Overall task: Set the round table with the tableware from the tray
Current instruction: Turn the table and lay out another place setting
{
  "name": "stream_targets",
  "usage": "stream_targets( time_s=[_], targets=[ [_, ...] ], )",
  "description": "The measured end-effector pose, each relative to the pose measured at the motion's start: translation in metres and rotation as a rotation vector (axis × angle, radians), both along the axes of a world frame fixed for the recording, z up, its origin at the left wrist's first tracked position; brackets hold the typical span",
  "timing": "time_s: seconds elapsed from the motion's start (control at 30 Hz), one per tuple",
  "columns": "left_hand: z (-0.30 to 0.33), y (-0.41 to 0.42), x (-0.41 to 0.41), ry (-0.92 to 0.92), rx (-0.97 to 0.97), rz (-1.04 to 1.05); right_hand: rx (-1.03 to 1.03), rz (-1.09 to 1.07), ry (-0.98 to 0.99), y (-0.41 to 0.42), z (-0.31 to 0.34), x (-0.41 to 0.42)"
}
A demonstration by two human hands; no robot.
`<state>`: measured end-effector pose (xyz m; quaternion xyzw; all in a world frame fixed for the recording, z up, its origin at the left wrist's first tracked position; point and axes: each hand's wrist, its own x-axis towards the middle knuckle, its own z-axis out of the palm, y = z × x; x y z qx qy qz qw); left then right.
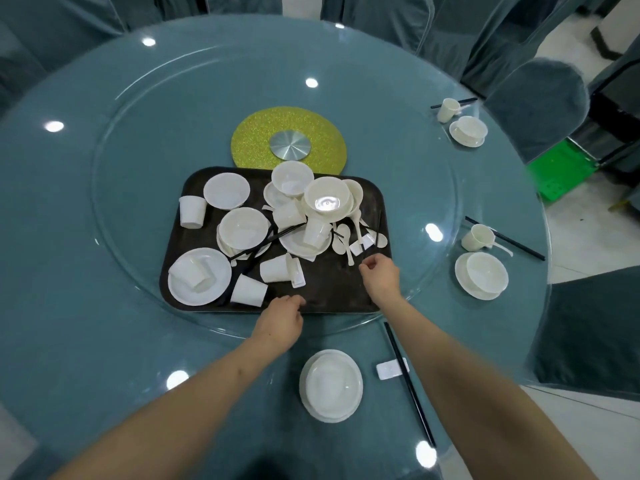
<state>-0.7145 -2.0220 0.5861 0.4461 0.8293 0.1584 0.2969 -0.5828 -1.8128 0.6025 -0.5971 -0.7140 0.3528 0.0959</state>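
No writing or brand can be read on anything here. A dark tray (329, 289) sits on the glass turntable (138, 237) of the round desk (69, 341), in front of a yellow disc (249, 133) with a metal hub (290, 146).

The right hand (381, 277) hovers over the tray's near right part, fingers loosely curled and holding nothing; a cluster of white spoons (346, 237) lies just beyond its fingertips. The left hand (278, 322) is at the tray's near edge, fingers bent and empty as far as can be seen, just beside an overturned cup (248, 290).

On the tray lie about six cups, several tipped over, three bowls, several plates, loose black chopsticks (273, 237) and small white rests (298, 273); the heap is too tangled for a sure count.

Three places are laid on the desk's rim. The near one has a bowl on a plate (330, 386), a rest (389, 369) and chopsticks (408, 382). The right one has a bowl (483, 271) on a plate, a cup (475, 237), a spoon and chopsticks. The far right one has a bowl (469, 129), a cup (447, 109) and chopsticks.

Covered chairs (536, 109) ring the desk.
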Motion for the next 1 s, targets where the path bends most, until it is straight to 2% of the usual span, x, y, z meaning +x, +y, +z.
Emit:
stream_targets(
  time_s=[0.4,0.67,1.0],
  targets=[
    [-0.002,-0.010,0.005,-0.033,0.040,0.036,0.130,0.130,-0.155,0.005,-0.014,-0.049],
    [-0.004,-0.016,0.003,-0.046,0.020,-0.019,0.097,0.110,-0.217,0.005,-0.018,-0.055],
    [0.000,-0.016,0.003,-0.058,0.027,-0.024,0.056,-0.008,-0.159,-0.010,-0.009,-0.034]
  ],
)
